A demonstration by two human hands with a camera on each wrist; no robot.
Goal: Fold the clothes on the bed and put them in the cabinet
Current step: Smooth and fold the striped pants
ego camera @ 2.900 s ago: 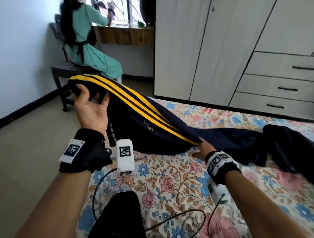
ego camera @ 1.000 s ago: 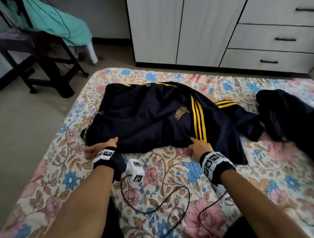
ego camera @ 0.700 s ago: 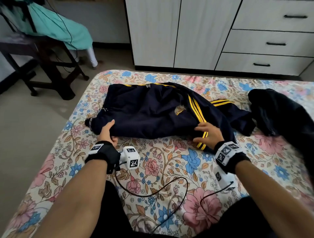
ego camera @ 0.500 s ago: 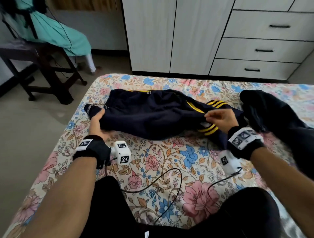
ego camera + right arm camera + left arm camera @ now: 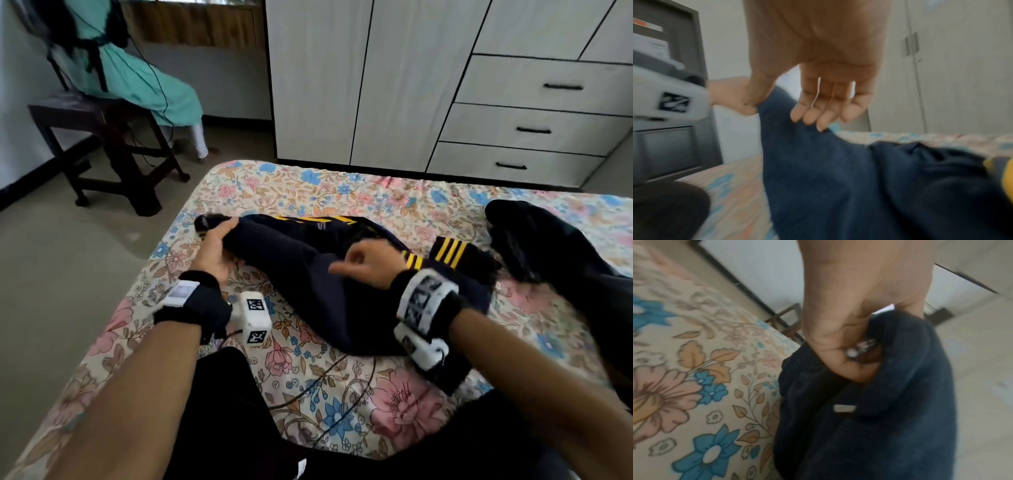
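Gripping one bunched end of navy track pants (image 5: 318, 274) with yellow stripes, left hand (image 5: 214, 251) curled around the cloth near the bed's left edge; right hand (image 5: 371, 263) pinching a fold mid-garment, thumb against curled fingers (image 5: 813, 113). Pants lying across a floral bedsheet (image 5: 342, 394). Further right, another dark garment (image 5: 541, 243) heaped. Beyond the bed, a white cabinet (image 5: 394, 85) with closed doors and drawers.

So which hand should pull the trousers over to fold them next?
Probably the right hand: it pinches a loose fold mid-way along the trousers, while the left hand grips the end, anchoring it on the bed.
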